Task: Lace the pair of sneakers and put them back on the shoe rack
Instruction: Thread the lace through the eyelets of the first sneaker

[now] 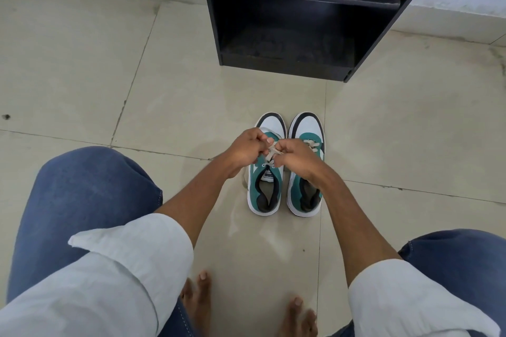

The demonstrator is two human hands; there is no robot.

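Two white, teal and black sneakers stand side by side on the tiled floor, toes pointing at the rack. Over the left sneaker [265, 194] my left hand [246, 149] and my right hand [294, 157] meet, each pinching the beige lace [271, 154] above its eyelets. A loop of that lace trails on the floor by the shoe's left side. The right sneaker [306, 128] shows beige lacing across its front, and my right wrist covers part of it. The black shoe rack [301, 22] stands just beyond the shoes with bare shelves.
My knees in blue jeans frame the scene left and right, and my bare feet [202, 301] rest on the floor near the bottom edge. A white wall runs behind the rack. Beige tile floor [109, 76] stretches all around.
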